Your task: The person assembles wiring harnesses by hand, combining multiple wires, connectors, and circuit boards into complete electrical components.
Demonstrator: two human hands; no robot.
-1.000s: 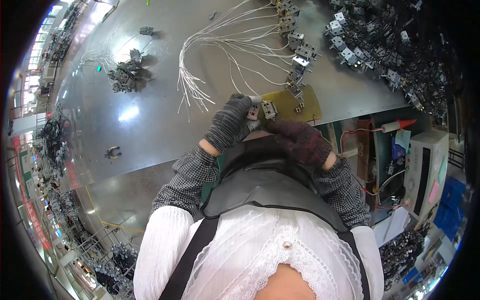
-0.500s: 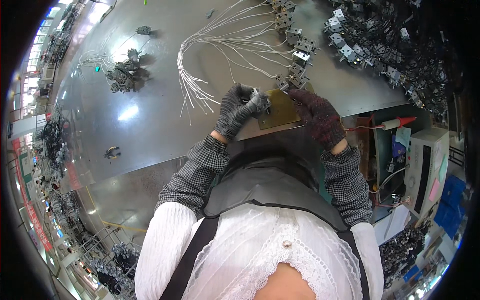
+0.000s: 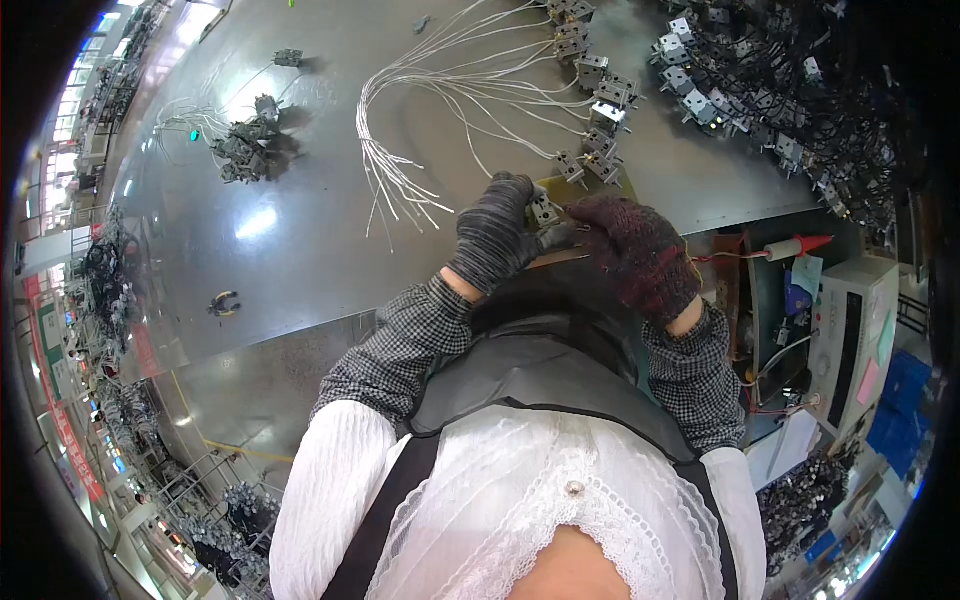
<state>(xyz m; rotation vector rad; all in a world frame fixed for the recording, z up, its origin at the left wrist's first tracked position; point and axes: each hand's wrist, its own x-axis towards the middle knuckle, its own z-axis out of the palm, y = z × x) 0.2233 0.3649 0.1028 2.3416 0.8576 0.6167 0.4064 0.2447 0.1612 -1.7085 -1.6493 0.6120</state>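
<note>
My left hand (image 3: 497, 232), in a grey striped glove, is closed on a small metal switch-like block (image 3: 544, 209) with holes in its face. A white wire runs from near that block to the bundle of white wires (image 3: 365, 130) on the table. My right hand (image 3: 637, 250), in a dark red knitted glove, is closed close beside the block; what its fingers hold is hidden. Beneath the hands lies a brass-coloured plate (image 3: 612, 184), mostly covered. Several similar metal blocks (image 3: 605, 117) with white wires stand in a row just beyond it.
A heap of metal blocks with black wires (image 3: 720, 90) fills the far right. To the left lie a small cluster of parts (image 3: 245, 145) and a small yellow-black tool (image 3: 223, 303). A red-tipped probe (image 3: 795, 247) and a beige instrument box (image 3: 850, 335) are at the right.
My left hand has moved right and turned, so the block's face now shows. My right hand has shifted slightly toward me. The white wire bundle has moved a little to the right.
</note>
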